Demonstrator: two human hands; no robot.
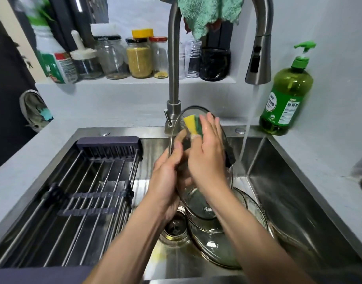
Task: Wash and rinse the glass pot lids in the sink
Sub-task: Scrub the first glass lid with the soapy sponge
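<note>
This is a home kitchen, seen at its washing-up corner. A stainless steel sink point(288, 193) fills the lower half of the frame, set into a pale grey counter point(53, 130), with a tall pull-down faucet point(258, 58) running water at the upper right. A roll-up drying rack point(84, 191) lies across the sink's left part. On a ledge along the upper left stand glass jars point(139, 56) of dry goods, and a green pump bottle of dish soap point(286, 95) sits at the right. A green cloth point(208, 15) hangs over the faucet's arch at the top.
</note>
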